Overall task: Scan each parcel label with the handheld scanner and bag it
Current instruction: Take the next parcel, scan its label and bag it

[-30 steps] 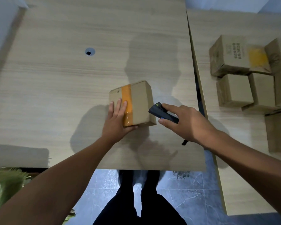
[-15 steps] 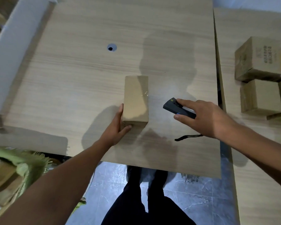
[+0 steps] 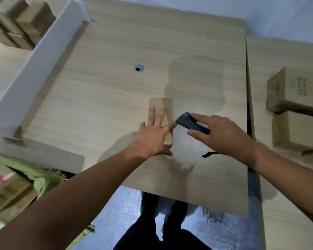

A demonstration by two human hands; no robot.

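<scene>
Left hand: fingers straight and spread, pressing flat on top of parcel, which lies front-centre on table. Right hand: thumb and fingers clamped round black scanner, its nose just beside the parcel's right edge. Beyond: cable hole. Far right: stacked boxes.

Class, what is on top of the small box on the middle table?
The left hand lies flat on the box, fingers straight. The top beneath it cannot be seen.
</scene>
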